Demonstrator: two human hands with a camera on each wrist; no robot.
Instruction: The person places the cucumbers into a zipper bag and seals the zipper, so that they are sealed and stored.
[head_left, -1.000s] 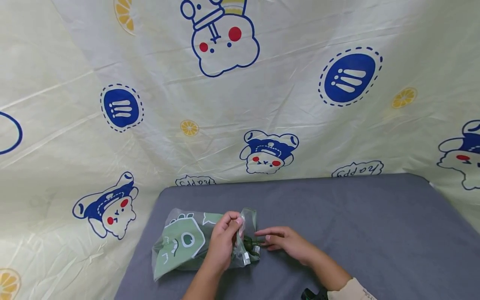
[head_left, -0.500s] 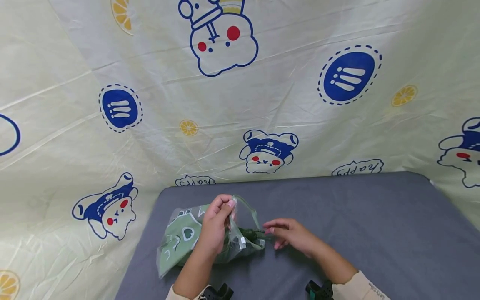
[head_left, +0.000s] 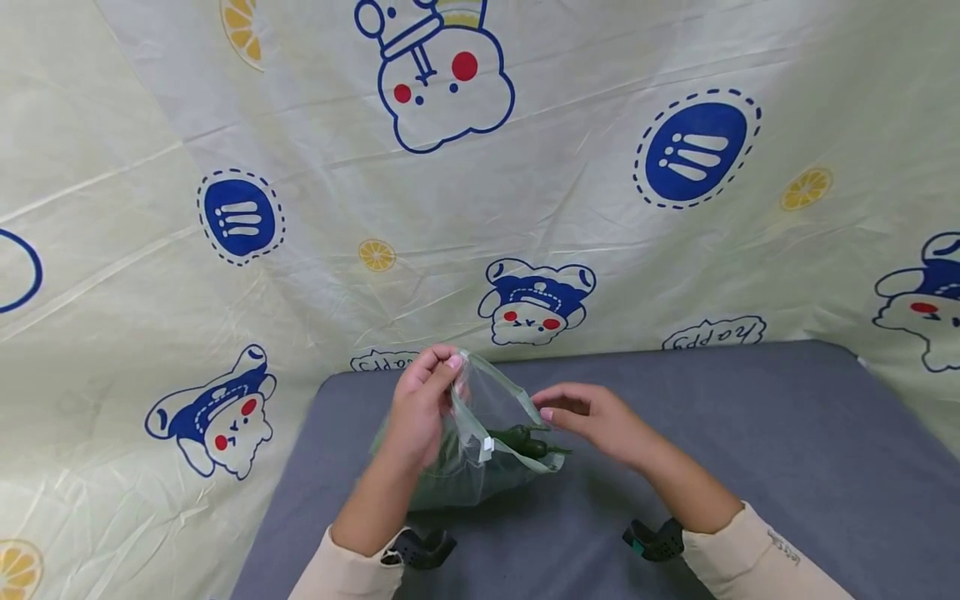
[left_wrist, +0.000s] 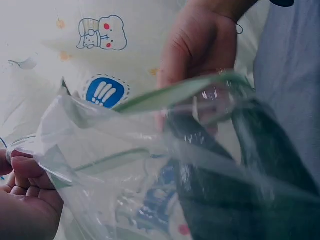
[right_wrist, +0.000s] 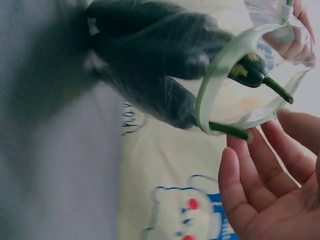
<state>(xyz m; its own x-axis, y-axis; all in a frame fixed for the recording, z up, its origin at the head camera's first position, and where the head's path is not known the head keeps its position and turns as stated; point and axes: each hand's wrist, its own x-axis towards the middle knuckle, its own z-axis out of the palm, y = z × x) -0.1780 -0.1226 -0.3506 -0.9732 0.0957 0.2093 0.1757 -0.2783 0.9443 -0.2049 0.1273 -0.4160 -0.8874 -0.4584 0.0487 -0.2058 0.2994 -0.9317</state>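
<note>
A clear zip bag (head_left: 480,487) with a pale green rim and a white slider holds several dark green peppers (head_left: 516,436). Their stems stick out at the mouth, which faces right. My left hand (head_left: 422,404) pinches the upper edge of the mouth between thumb and fingers, lifting it. In the left wrist view the left hand (left_wrist: 32,195) grips clear plastic at the far left. My right hand (head_left: 603,417) is at the right side of the mouth, fingertips at the rim. The right wrist view shows the right hand (right_wrist: 270,185) loosely spread beside a pepper stem (right_wrist: 232,131).
A grey cloth-covered table (head_left: 750,433) lies under the bag. Behind it hangs a pale curtain (head_left: 315,292) with printed cartoon figures. Dark straps with small black devices (head_left: 423,548) are on both wrists.
My left hand has raised the bag's edge up and leftward, and the mouth has widened. The bag has swung so the peppers show more. My right hand has moved up and slightly right.
</note>
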